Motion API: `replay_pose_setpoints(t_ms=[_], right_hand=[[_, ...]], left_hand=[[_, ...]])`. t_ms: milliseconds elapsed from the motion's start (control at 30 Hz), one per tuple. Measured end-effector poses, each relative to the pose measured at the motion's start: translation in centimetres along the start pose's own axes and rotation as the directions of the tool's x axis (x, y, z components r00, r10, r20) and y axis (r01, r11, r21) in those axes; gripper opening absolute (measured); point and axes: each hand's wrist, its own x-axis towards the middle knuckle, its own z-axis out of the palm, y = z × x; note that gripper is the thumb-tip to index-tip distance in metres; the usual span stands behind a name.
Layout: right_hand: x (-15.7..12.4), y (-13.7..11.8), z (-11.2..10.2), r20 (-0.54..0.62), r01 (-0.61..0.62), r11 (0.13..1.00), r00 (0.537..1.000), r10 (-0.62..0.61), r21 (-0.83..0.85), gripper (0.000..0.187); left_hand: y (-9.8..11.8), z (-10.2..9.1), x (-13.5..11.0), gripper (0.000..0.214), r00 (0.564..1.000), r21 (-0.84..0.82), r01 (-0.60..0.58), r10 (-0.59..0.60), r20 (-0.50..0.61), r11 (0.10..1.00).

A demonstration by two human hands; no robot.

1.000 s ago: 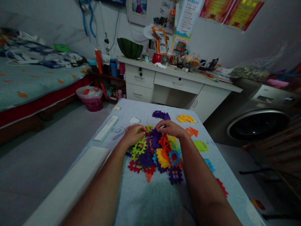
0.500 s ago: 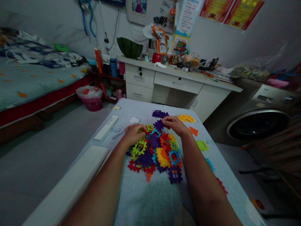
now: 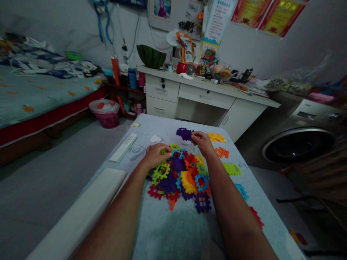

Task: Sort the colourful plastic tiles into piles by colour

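A heap of interlocking plastic building pieces (image 3: 179, 164) in purple, green, red, orange, yellow and blue lies mid-table. My left hand (image 3: 157, 154) rests over its upper left edge, fingers stretched loosely above green pieces (image 3: 162, 171); its fingertips partly hide what they touch. Beyond the heap, my right hand (image 3: 202, 141) pinches the right edge of a purple building piece (image 3: 185, 133), at the small purple group there. The held piece overlaps that group, so its outline is hard to separate.
Yellow (image 3: 217, 137), orange (image 3: 222, 152), green (image 3: 231, 168), blue (image 3: 241, 191) and red pieces (image 3: 257, 217) lie in separate groups along the right side. A white strip (image 3: 123, 148) lies at the left edge. A desk (image 3: 162, 88) and washing machine (image 3: 298, 133) stand beyond the table.
My right hand has carried the purple piece away from the heap, up to the purple group at the back. My left hand stays at the heap's left edge, shifted very slightly.
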Motion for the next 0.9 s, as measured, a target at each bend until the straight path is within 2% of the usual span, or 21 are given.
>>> replay_pose_setpoints(t_ms=[67, 167, 267, 367, 467, 567, 667, 800, 900], right_hand=[[0.6, 1.0, -0.7, -0.110, 0.015, 0.999, 0.994, -0.019, -0.032, 0.030], [1.5, 2.7, -1.5, -0.208, 0.024, 0.993, 0.977, -0.047, -0.113, 0.028], [2.4, 4.3, -1.9, -0.283, 0.018, 0.965, 0.955, -0.094, -0.261, 0.026], [3.2, 5.4, -2.1, -0.304, 0.013, 0.917, 0.941, -0.146, -0.398, 0.027], [3.6, 5.8, -2.1, -0.243, 0.043, 0.884, 0.954, -0.174, -0.466, 0.031], [3.5, 5.6, -2.1, -0.101, 0.101, 0.827, 0.977, -0.186, -0.553, 0.035], [3.2, 5.3, -2.1, 0.024, 0.163, 0.767, 0.982, -0.189, -0.621, 0.042], [2.7, 4.6, -2.3, 0.093, 0.187, 0.739, 0.981, -0.168, -0.647, 0.047], [2.2, 3.0, -2.3, 0.109, 0.202, 0.721, 0.979, -0.175, -0.662, 0.044]], left_hand=[[0.1, 0.0, 0.0, 0.021, 1.000, 0.014, 0.013, -0.013, -0.001, 1.000], [0.3, -0.1, 0.0, 0.021, 1.000, 0.035, 0.027, -0.027, 0.005, 0.999], [0.6, -0.2, -0.1, 0.020, 0.999, 0.052, 0.032, -0.033, 0.011, 0.998], [0.9, -0.2, -0.2, 0.019, 0.999, 0.050, 0.040, -0.041, 0.008, 0.998], [1.0, -0.2, -0.3, 0.019, 0.999, 0.044, 0.054, -0.054, 0.006, 0.998], [1.0, -0.2, -0.3, 0.018, 0.999, 0.045, 0.049, -0.049, 0.005, 0.998], [1.0, -0.2, -0.3, 0.019, 0.999, 0.052, 0.042, -0.043, 0.009, 0.998], [0.8, -0.2, -0.3, 0.018, 0.999, 0.059, 0.033, -0.034, 0.016, 0.998], [0.6, -0.2, -0.2, 0.019, 1.000, 0.058, 0.021, -0.022, 0.018, 0.998]])
